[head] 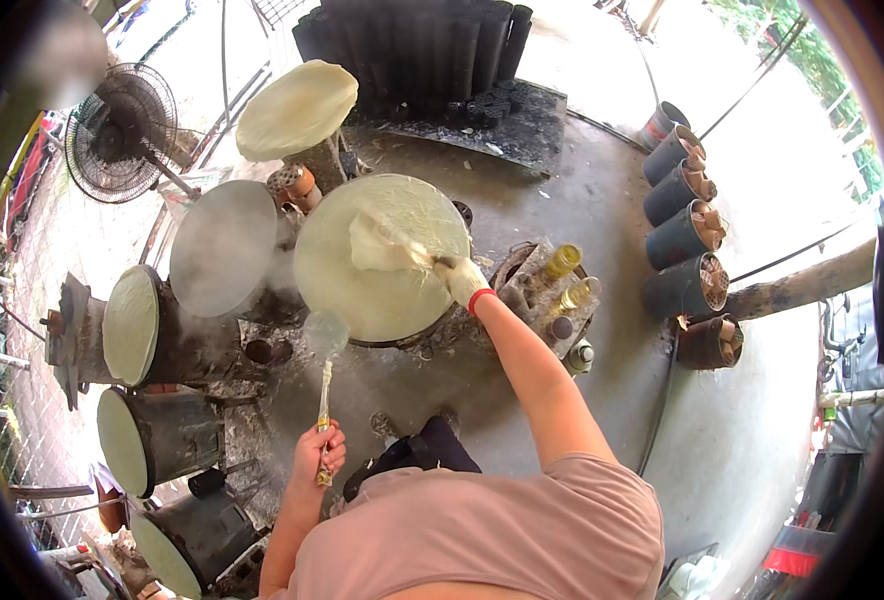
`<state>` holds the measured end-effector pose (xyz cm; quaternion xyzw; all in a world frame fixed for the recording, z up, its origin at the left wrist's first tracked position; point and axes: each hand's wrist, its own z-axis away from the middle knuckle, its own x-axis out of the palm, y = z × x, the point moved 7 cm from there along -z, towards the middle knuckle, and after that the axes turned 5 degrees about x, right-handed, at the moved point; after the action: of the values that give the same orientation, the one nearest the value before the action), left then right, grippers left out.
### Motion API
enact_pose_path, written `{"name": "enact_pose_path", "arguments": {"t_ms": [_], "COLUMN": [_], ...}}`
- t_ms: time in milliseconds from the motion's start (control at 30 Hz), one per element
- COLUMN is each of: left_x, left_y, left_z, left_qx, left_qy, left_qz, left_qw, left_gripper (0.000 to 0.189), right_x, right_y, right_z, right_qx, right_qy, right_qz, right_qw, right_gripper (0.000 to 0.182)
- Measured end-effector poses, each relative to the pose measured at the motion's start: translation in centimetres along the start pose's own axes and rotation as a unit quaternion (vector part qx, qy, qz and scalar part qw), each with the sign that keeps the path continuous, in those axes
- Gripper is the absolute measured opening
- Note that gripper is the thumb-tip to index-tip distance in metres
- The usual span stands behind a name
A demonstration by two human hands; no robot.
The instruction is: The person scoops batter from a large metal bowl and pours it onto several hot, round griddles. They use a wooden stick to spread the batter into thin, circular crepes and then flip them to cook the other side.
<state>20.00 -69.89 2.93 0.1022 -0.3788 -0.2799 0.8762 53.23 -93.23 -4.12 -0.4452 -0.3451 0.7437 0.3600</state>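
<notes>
My left hand [319, 454] is closed around the handle of a long ladle [326, 334]. The ladle's round bowl hangs at the near-left rim of a large round griddle [382, 315]. A thin, pale, wet layer of batter or dough covers much of the griddle top. My right hand [463, 281], in a whitish work glove with a red cuff, reaches over the griddle's right side. It grips a pale, soft mass [385, 244] that rests on the griddle; whether this is dough or cloth I cannot tell.
Several drum stoves with round griddles [223, 247] curve around my left, one steaming. A standing fan [119, 133] is beyond them. Bottles [564, 261] crowd a stand at right. Dark cylindrical briquettes [419, 52] are stacked ahead. Buckets of spent briquettes [683, 240] line the right.
</notes>
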Motion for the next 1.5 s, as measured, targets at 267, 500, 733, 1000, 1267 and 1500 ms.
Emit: {"name": "enact_pose_path", "arguments": {"t_ms": [267,500,733,1000,1267,1500], "left_x": [2.2,5.2,8.4,7.7,3.5,-4.1], "left_y": [3.1,-0.7,4.3,7.5,24.1,38.0], "left_z": [-4.9,-11.5,-1.5,-0.7,0.1,-15.5], "left_qx": [0.084,0.165,0.059,-0.003,0.177,0.242], "left_qy": [0.049,0.093,-0.114,-0.076,-0.110,-0.097], "left_qz": [-0.250,-0.376,-0.044,0.050,-0.090,-0.338], "left_qw": [0.963,0.907,0.991,0.996,0.974,0.904], "left_gripper": [0.010,0.016,0.004,0.005,0.007,0.004], "right_x": [2.2,15.1,5.8,8.5,16.4,33.5], "right_y": [5.9,10.7,5.9,7.9,-3.6,-12.1], "right_z": [8.3,13.5,12.2,8.4,6.3,-0.4], "right_qx": [0.157,0.263,0.178,0.191,0.194,0.172], "right_qy": [-0.098,-0.031,0.080,0.026,0.017,0.035], "right_qz": [-0.245,-0.373,-0.490,-0.360,-0.420,-0.434], "right_qw": [0.952,0.889,0.850,0.913,0.886,0.884], "right_gripper": [0.031,0.030,0.030,0.036,0.043,0.040]}}
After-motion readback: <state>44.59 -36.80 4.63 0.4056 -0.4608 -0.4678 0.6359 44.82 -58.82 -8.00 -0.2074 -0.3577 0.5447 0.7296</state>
